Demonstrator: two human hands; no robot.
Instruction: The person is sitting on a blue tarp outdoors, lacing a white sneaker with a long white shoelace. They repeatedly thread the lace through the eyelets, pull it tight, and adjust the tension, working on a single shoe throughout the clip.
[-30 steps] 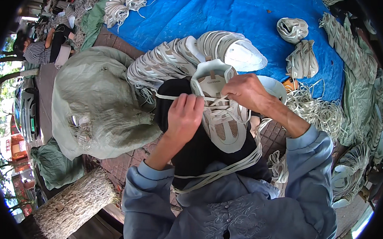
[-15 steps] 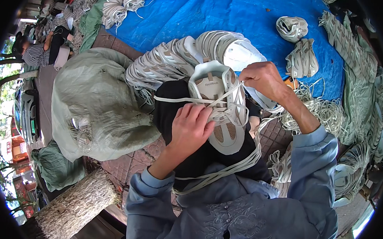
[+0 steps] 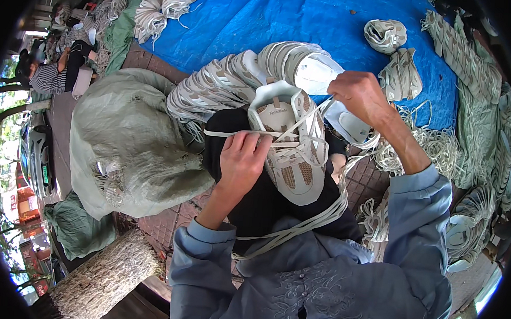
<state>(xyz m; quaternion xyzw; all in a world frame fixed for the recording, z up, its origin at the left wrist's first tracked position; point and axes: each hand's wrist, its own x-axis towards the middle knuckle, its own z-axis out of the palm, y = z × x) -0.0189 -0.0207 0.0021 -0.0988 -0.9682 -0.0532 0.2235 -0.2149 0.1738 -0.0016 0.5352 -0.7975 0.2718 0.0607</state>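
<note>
A beige and white sneaker upper (image 3: 302, 174) rests on my lap, toe toward me, its laces partly threaded through the eyelets. My left hand (image 3: 244, 158) pinches a white shoelace (image 3: 225, 134) at the left of the upper, fingers closed. To the upper's right, my right hand (image 3: 360, 94) is closed on the lace's other stretch, which runs taut from the eyelets. The lace's tip is hidden in that fist. A bundle of loose laces (image 3: 315, 223) drapes across my lap.
Nested rows of shoe uppers (image 3: 219, 79) lie just beyond my lap, by a blue tarp (image 3: 263, 15). A grey-green sack (image 3: 135, 147) bulges at left, above a log (image 3: 108, 267). Tangled laces (image 3: 423, 148) lie at right. A person (image 3: 49, 76) sits far left.
My left hand has drawn back leftward from the lacing with the lace. My right hand has moved slightly up and right, pulling its lace away from the upper.
</note>
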